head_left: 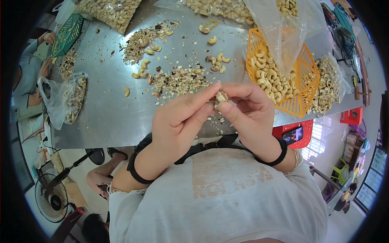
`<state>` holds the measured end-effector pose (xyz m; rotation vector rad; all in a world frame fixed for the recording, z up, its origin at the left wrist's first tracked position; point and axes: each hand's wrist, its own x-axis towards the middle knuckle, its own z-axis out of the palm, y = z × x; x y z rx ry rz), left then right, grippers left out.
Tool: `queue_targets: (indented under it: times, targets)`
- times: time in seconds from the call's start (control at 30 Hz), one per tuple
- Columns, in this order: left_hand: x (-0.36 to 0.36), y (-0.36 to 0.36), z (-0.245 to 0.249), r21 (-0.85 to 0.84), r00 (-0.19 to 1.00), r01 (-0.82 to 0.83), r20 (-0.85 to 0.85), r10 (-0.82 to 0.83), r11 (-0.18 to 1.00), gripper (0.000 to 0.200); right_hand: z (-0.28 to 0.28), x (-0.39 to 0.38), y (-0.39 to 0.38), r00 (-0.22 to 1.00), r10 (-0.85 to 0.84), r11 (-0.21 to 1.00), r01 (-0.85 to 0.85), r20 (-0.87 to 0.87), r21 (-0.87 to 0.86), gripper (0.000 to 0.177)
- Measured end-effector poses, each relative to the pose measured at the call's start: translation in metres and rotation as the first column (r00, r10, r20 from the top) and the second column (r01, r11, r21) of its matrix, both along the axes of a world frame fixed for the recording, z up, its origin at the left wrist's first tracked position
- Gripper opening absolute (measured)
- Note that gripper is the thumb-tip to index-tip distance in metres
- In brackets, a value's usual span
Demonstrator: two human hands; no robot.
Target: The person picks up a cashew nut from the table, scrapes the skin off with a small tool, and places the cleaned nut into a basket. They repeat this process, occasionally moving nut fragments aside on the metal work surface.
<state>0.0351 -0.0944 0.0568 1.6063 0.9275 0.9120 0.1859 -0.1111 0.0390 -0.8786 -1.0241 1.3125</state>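
Cashew [221,96], long axis roughly fore-and-aft, is pinched between the fingers [231,112] of left hand [177,117] and right hand [255,111].

Two grips, the left grip [178,115] and the right grip [253,109], pinch one nut [221,96] between them. Two dark wristbands [281,154] show, one per wrist. There is one steel surface [105,121], with two baskets, one yellow basket [310,75] and one green basket [67,35]. Three heaps of crumbs [178,83] lie outside the bags. Clear bags [109,12] number at least five, though the edges of the view are poor. Off the surface: two red stools [351,116], one phone [291,135], one fan [50,196].
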Motion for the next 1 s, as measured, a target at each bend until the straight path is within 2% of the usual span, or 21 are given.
queue_targets:
  times: [0.13,0.2,0.33,0.4,0.53,0.6,0.63,0.7,0.83,0.9,0.93,0.97,1.0]
  targets:
    - [-0.0011,-0.0014,-0.0002,-0.05,0.999,-0.033,-0.03,0.032,0.998,0.032,0.0011,0.0008,0.0002,0.999,0.043,0.999,-0.043,-0.032,-0.017,0.019]
    - [-0.0028,0.001,-0.0043,-0.058,0.996,0.016,0.093,-0.011,0.998,0.033,0.0027,0.0014,0.0001,0.997,0.049,0.998,-0.052,-0.053,-0.046,0.019]
    - [-0.0014,0.0002,-0.0007,-0.119,0.995,-0.016,0.096,0.027,0.993,0.034,0.0041,0.0013,0.0003,0.996,0.04,0.996,-0.045,-0.074,-0.076,0.019]
    - [-0.0023,0.0014,0.0023,-0.129,0.992,0.063,0.116,-0.048,0.99,0.036,0.0057,0.0035,-0.0003,0.992,0.086,0.991,-0.095,-0.096,-0.098,0.019]
    - [-0.0047,0.0036,0.0041,-0.189,0.988,0.096,0.136,-0.071,0.977,0.036,0.003,0.0035,0.0001,0.991,0.088,0.992,-0.096,-0.099,-0.087,0.021]
    - [-0.0049,0.0059,0.0023,0.023,0.996,0.082,0.046,-0.083,0.996,0.035,0.0028,0.0028,0.0003,0.993,0.069,0.994,-0.077,-0.094,-0.08,0.021]
    - [-0.0048,0.0061,0.0023,0.022,0.995,0.082,0.046,-0.083,0.996,0.035,0.0029,0.0024,0.0004,0.993,0.069,0.994,-0.076,-0.094,-0.081,0.021]
    - [-0.0042,0.0065,0.0025,0.175,0.997,0.056,-0.061,-0.046,0.983,0.034,0.0035,0.0019,0.0013,1.0,0.029,0.999,-0.029,0.005,-0.028,0.021]
    - [-0.0022,0.0051,0.0008,0.245,0.994,0.041,-0.112,-0.014,0.969,0.034,0.0034,0.0008,0.0016,1.0,0.028,0.998,-0.028,-0.008,-0.054,0.02]
    - [-0.0008,0.0018,-0.0007,0.083,0.999,-0.021,-0.031,0.024,0.996,0.031,0.0007,0.0002,0.0014,0.999,0.011,0.997,-0.014,-0.038,-0.071,0.02]
    - [-0.0017,0.002,-0.0006,0.083,0.999,-0.021,-0.031,0.024,0.996,0.031,0.0009,0.001,0.0016,0.999,0.011,0.997,-0.014,-0.038,-0.071,0.02]
    - [-0.0035,0.0024,-0.0004,-0.186,0.989,0.037,0.146,-0.009,0.982,0.03,0.0013,0.0024,0.0018,0.999,0.032,0.998,-0.034,-0.039,-0.045,0.02]
    - [-0.0051,0.0028,-0.0003,-0.427,0.947,0.138,0.32,0.007,0.894,0.029,0.002,0.0031,0.002,0.998,0.053,0.998,-0.054,-0.039,-0.018,0.02]
